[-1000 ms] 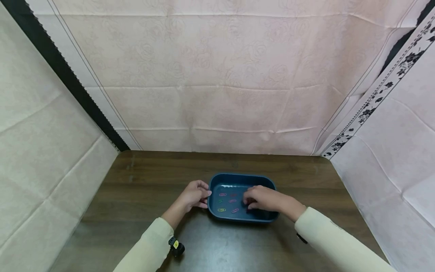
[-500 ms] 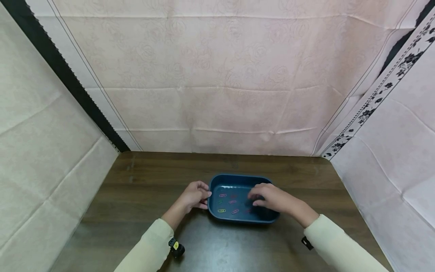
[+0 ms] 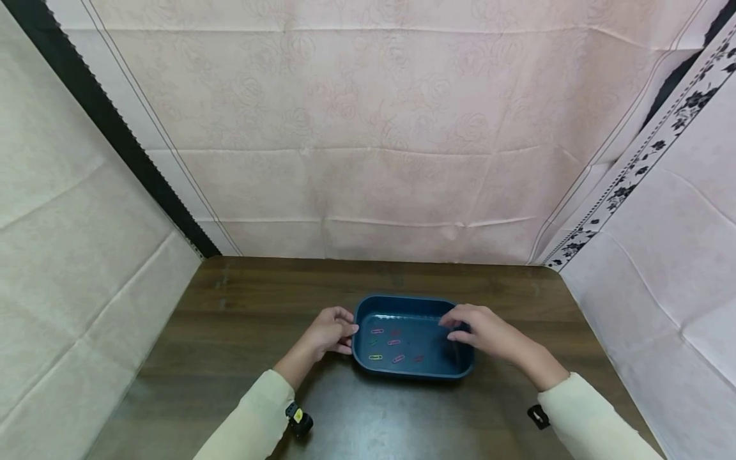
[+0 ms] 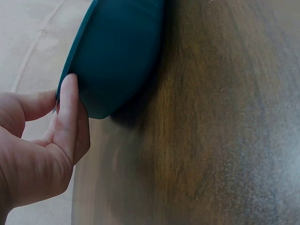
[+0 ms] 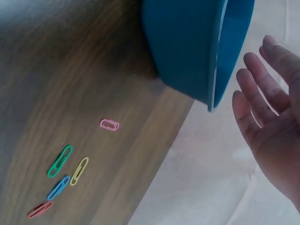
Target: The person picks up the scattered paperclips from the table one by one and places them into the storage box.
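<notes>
A dark blue plastic tray [image 3: 408,374] sits on the table with several coloured paper clips in it, among them a yellow paper clip [image 3: 375,357] and a green one. My left hand [image 3: 329,332] pinches the tray's left rim between thumb and fingers, as the left wrist view also shows at the tray wall [image 4: 117,51]. Over the tray's right rim is my right hand [image 3: 485,329], its fingers loosely bent and holding nothing. In the right wrist view, pink [image 5: 109,124], green [image 5: 59,161], yellow, blue and red paper clips lie on the wood beside the tray.
The brown wooden table [image 3: 259,409] runs back to a pale patterned cloth [image 3: 368,191]. More cloth hangs at both sides. A small black device [image 3: 299,420] is strapped at the left cuff, and another [image 3: 538,417] at the right.
My right hand has risen from inside the tray and moved right to its right rim, its fingers opening out. A red paper clip now shows where it was. The left hand stays put.
</notes>
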Motion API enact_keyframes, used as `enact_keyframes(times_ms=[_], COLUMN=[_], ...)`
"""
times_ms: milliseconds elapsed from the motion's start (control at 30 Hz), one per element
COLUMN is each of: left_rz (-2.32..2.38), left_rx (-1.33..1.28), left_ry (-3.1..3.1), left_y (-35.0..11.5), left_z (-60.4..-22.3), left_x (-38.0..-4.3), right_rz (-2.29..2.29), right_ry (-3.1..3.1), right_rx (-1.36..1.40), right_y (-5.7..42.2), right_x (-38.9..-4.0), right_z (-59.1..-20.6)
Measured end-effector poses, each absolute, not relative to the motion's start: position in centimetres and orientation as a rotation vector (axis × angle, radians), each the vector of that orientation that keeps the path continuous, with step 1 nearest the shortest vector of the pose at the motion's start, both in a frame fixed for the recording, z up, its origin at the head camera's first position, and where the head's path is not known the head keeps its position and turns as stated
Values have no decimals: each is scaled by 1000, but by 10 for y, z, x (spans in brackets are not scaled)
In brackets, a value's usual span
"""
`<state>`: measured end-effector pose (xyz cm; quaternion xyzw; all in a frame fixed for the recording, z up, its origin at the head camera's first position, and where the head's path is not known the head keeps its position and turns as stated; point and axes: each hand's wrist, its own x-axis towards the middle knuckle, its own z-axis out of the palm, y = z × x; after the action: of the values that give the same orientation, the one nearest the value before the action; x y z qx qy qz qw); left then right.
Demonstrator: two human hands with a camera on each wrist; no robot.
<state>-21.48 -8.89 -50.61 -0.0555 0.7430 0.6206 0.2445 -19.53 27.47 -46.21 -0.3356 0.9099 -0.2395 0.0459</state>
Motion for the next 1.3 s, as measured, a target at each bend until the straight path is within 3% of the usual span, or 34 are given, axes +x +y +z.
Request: enact_keyframes(times_ms=[733, 1300], left_rz=[1702, 1717], left_rx=[-143, -147], left_ry=[2031, 2016], left_y=[-89, -90], left_z=[-509, -509], left_x=[-216, -217], right_rz=[-844, -821], right_ry=[2922, 2982], right_rx=[-708, -537], right_y=[323, 350], right_x=[-182, -180], right_z=[-466, -494])
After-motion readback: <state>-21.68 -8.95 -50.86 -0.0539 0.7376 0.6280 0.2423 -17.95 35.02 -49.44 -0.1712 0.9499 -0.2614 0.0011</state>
